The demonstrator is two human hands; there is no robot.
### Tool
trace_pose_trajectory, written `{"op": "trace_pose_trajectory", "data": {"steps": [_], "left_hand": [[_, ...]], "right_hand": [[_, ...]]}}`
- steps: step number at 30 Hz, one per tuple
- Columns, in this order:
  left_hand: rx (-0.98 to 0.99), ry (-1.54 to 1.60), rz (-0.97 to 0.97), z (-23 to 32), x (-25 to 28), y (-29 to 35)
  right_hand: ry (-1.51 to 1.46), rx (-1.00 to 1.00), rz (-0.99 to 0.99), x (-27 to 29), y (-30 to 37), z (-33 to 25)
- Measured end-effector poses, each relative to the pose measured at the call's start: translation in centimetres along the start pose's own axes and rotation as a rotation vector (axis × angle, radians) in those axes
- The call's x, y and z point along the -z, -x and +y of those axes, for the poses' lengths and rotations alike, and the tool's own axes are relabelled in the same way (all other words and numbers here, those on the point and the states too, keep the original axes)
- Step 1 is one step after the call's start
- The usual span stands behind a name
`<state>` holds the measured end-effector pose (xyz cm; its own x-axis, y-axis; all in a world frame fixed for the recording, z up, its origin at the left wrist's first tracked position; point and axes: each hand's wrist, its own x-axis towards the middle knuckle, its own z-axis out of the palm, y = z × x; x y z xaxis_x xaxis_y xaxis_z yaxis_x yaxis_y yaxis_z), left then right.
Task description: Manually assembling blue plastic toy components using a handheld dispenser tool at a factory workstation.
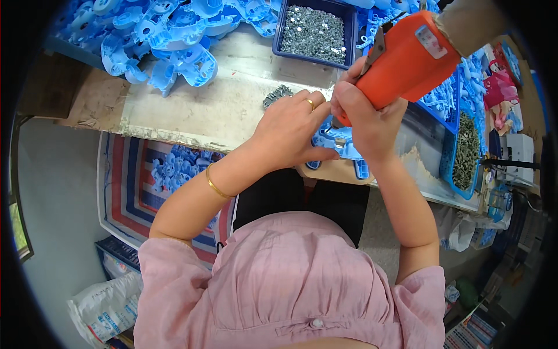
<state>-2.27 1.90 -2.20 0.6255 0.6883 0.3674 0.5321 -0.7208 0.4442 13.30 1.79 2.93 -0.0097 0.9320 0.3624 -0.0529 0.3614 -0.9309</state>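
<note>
My right hand [375,128] is wrapped round an orange power screwdriver [407,61], whose nose points down toward the bench. Below it lies a light-blue plastic part [344,138] at the bench's near edge, over a tan wooden block [334,172]. My left hand [288,125], with a ring and a gold bangle, closes on the part's left side. Its thumb lies along the near side and its fingertips sit close to the tool's tip, partly hidden by my right hand. Beside my left knuckles is a small heap of dark metal pieces [277,95].
A dark-blue tray [276,43] of small shiny metal pieces stands at the back. Blue plastic shells [186,64] pile up at the far left. To the right are a basket [446,168] of metal pieces and more blue parts. A striped bag [125,192] holding blue parts sits below the bench.
</note>
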Motion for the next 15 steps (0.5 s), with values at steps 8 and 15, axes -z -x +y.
{"op": "trace_pose_trajectory", "data": {"steps": [8,15], "left_hand": [[-0.009,-0.001,0.014,0.4,0.2,0.0],[0.076,0.048,0.120,0.3,1.9,2.1]], "right_hand": [[-0.023,-0.104,-0.084,0.8,-0.8,-2.0],[0.826,0.608,0.072,6.6,-3.5,-8.6]]}}
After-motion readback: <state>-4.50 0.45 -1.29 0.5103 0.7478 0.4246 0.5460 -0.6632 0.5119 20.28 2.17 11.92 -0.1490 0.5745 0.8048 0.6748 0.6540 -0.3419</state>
